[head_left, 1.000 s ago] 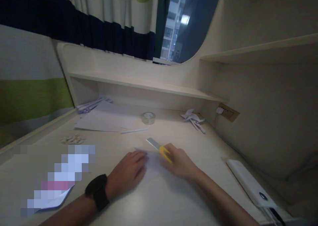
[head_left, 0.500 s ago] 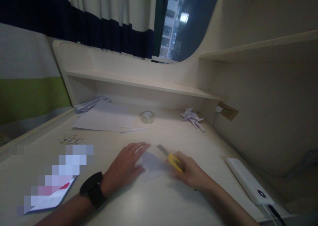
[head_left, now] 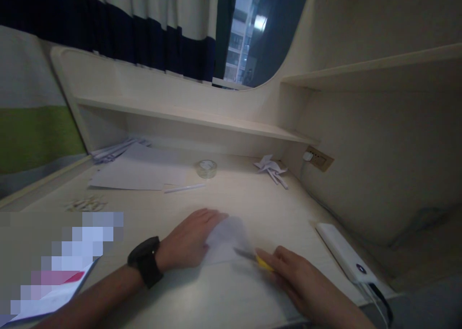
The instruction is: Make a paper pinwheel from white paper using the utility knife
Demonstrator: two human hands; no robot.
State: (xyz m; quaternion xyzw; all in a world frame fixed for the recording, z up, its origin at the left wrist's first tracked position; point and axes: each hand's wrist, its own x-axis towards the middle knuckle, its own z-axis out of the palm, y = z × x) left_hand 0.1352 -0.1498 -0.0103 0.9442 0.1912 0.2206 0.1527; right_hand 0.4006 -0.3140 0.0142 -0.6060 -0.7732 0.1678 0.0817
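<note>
My right hand grips a yellow utility knife with its grey blade out, pointing left over the edge of a small white piece of paper. My left hand, with a black watch on its wrist, holds the left side of that paper. Its fingers are bent together and partly hidden by the paper. The paper is blurred, and I cannot tell whether the blade touches it.
At the back lie white sheets, a roll of clear tape, a thin white stick and paper pinwheels. A pile of small pale pieces lies left. A white power strip with cables stands right.
My right hand has moved down and a little right, and the knife blade now lies lower, at the paper. My left fingers have closed in on the paper. The view has shifted slightly right.
</note>
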